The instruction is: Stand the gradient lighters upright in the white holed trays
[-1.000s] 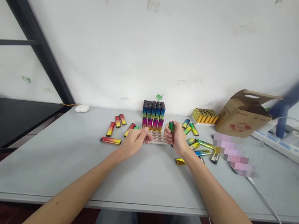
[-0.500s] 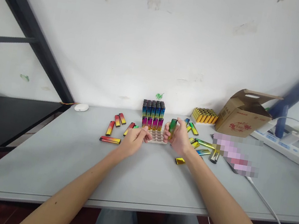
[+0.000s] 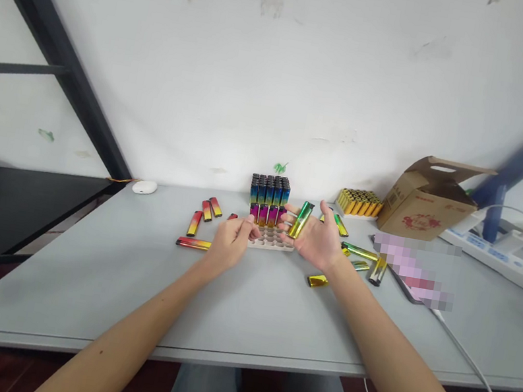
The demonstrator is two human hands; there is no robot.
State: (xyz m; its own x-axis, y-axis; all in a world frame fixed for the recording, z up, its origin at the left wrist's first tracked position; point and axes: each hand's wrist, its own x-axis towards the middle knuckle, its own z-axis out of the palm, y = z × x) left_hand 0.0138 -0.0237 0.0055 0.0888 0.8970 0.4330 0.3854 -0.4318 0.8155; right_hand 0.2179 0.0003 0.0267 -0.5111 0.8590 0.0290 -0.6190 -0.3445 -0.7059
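Note:
My right hand (image 3: 315, 240) is turned palm up with the fingers spread. Across those fingers lies a shiny green and gold lighter (image 3: 301, 220), tilted. My left hand (image 3: 232, 239) is curled with thumb and fingers together; whatever it may hold is hidden. Between the hands is a pale tray (image 3: 269, 244) with round holes, its near holes bare. At the tray's back stand rows of blue lighters (image 3: 269, 192), with a row of purple lighters (image 3: 263, 214) in front. Red and yellow lighters (image 3: 193, 223) lie left of my left hand, partly covered by it.
Loose green, gold and silver lighters (image 3: 360, 251) lie beyond my right wrist. Farther back are a block of yellow lighters (image 3: 359, 204) and an open cardboard box (image 3: 431, 214). A phone (image 3: 403, 273) with a cable, a power strip (image 3: 496, 259) and a white case (image 3: 144, 187) also occupy the table.
My right hand has opened out from its grip, and the lighter now rests tilted across the fingers. My left hand stays curled, shifted only slightly.

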